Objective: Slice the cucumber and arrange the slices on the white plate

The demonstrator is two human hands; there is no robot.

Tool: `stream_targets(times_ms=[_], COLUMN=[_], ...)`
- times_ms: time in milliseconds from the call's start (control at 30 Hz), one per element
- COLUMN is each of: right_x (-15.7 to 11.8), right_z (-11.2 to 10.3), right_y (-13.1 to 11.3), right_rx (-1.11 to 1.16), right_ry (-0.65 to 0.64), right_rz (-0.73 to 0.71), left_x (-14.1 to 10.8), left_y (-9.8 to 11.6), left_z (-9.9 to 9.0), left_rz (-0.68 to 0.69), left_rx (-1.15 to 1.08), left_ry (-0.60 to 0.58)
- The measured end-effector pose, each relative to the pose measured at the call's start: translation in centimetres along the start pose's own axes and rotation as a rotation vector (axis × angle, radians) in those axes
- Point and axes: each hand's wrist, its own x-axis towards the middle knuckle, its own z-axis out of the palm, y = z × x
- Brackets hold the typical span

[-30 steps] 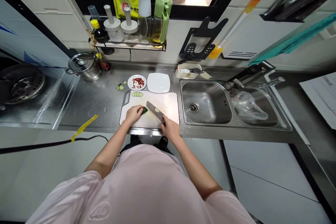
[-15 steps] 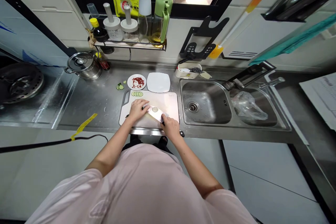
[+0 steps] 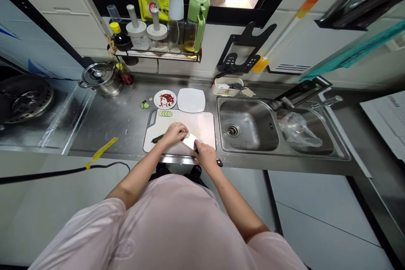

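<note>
A short row of thin cucumber slices [image 3: 165,113] is cut, lying near the far edge of the white cutting board [image 3: 207,126], and a few cucumber bits [image 3: 144,104] sit on the tabletop [image 3: 107,122] just past the board's far left corner. One more slice [image 3: 187,135] is on the flat of the knife [image 3: 190,141], over the middle of the board. A dark green piece of cucumber [image 3: 157,139] is left on the board's left half; your arm hides part of it, so I can't tell how long it is. Your right hand [image 3: 205,155] is wrapped around the knife's handle by the board's right front side. Your left hand [image 3: 174,133] has its fingers bent at the slice on the knife, but I can't tell if they pinch it. Just behind the board are a round plate [image 3: 156,102] of chopped red bits [image 3: 166,100] and a white square plate [image 3: 191,100]. The tabletop is shiny steel. Right of the board is a metal sink [image 3: 253,128]; left of it are a lidded pot [image 3: 100,79] and, farther off, a stove [image 3: 28,98]. High behind the board, a rack [image 3: 158,54] holds jars [image 3: 138,37] and bottles [image 3: 198,21].
</note>
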Motion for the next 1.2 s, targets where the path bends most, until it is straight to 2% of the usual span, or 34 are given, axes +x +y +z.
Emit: stream_targets(times_ms=[100,233,300,400,533,733,1200], right_x=[0.0,0.1,0.2,0.4,0.4,0.5,0.6], right_z=[0.3,0.8,1.0,1.1,1.0,1.1,1.7], right_y=[0.5,1.4,1.6,1.7,1.6,1.6,2.1], right_rx=[-0.001,0.015,0.024,0.042,0.068,0.079,0.103], right_ry=[-0.012,-0.014,-0.013,-0.010,-0.015,-0.024,0.024], right_rz=[0.036,0.071,0.087,0.100,0.103,0.125,0.109], left_x=[0.3,1.3,2.1,3.3,4.6,5.6,5.8], left_y=[-0.6,-3.0,-4.4,-6.0,-7.2,-7.9,-8.5], left_z=[0.4,0.8,0.8,0.6,0.1,-0.2,-0.2], left_rz=[-0.130,-0.396,-0.515,-0.606,-0.646,-0.665,-0.549], left_rx=[-0.087,-0.217,-0.200,-0.130,-0.033,0.071,0.251], left_ry=[0.125,0.311,0.388,0.449,0.472,0.438,0.406])
